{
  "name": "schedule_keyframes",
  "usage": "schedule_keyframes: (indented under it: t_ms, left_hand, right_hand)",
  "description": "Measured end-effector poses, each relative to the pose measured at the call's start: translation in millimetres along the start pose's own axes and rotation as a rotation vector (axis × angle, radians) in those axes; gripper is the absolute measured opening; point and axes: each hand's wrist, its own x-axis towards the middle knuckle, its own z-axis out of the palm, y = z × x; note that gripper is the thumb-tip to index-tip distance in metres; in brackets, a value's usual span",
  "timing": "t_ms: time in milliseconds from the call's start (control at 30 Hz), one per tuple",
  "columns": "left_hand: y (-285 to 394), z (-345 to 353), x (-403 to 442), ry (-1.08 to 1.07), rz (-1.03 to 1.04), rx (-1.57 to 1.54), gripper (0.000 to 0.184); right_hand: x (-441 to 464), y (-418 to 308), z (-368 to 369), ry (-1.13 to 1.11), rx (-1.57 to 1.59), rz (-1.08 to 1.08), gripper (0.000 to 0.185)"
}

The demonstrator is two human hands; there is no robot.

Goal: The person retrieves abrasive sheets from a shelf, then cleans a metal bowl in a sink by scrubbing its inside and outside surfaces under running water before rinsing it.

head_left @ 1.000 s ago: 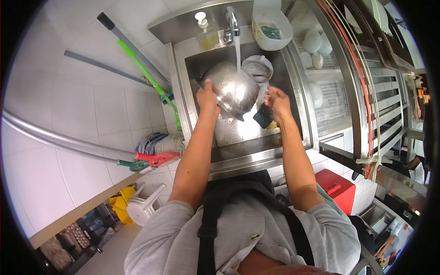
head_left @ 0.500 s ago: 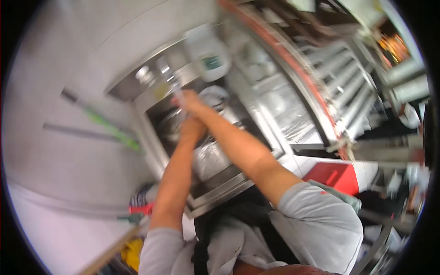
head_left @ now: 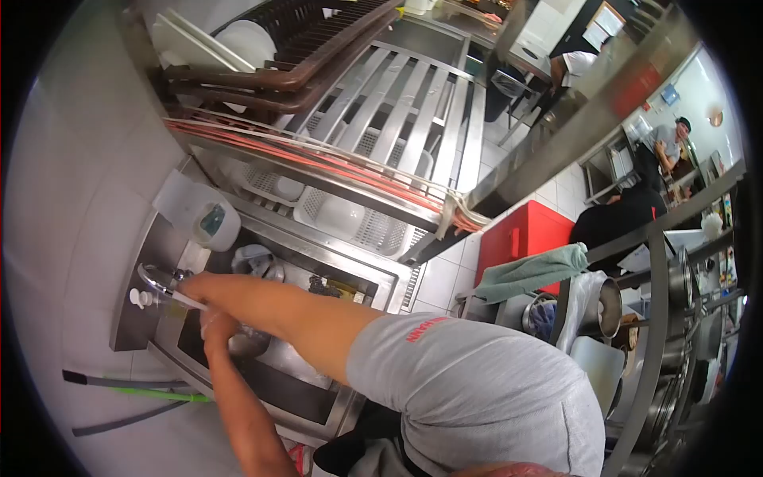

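Both of my hands are over a steel sink (head_left: pixel 343 409), close to the tap (head_left: pixel 152 277). Nearest the spout is my right hand (head_left: pixel 193 288), its fingers mostly hidden. My left hand (head_left: pixel 216 324) is just below it, almost touching, its fingers too small and blurred to read. A pale, clear streak, apparently running water, passes from the tap to the hands. In the basin below lie a round metal vessel (head_left: pixel 250 342) and another shiny metal item (head_left: pixel 256 261). A white plastic container (head_left: pixel 195 211) with a green patch stands behind the tap.
White perforated baskets (head_left: pixel 389 234) sit under a slatted metal rack (head_left: pixel 397 103), beside brown dish racks (head_left: pixel 270 79). Right of me are a red box (head_left: pixel 520 234), a green cloth (head_left: pixel 528 274) and shelves of pots. Co-workers (head_left: pixel 666 147) are further off. Green-and-grey poles (head_left: pixel 151 389) lean left.
My view has swung to the right, bringing the rack, shelves and co-workers into sight. My hands remain together near the tap over the sink.
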Motion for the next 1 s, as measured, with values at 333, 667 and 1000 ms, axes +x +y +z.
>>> schedule_keyframes:
  t_ms: [333, 667, 1000]
  left_hand:
    - [-12, 77, -112, 0.467, -0.714, -1.675, 0.037]
    - [16, 34, -181, 0.307, -0.761, -2.22, 0.031]
    - [32, 100, -151, -0.005, -0.662, -2.406, 0.032]
  right_hand:
    - [-218, 97, 10, 0.558, -0.245, 0.096, 0.029]
    - [-435, -9, 145, 1.011, 0.189, 0.622, 0.05]
    - [-521, -30, 203, 1.052, 0.277, 0.676, 0.042]
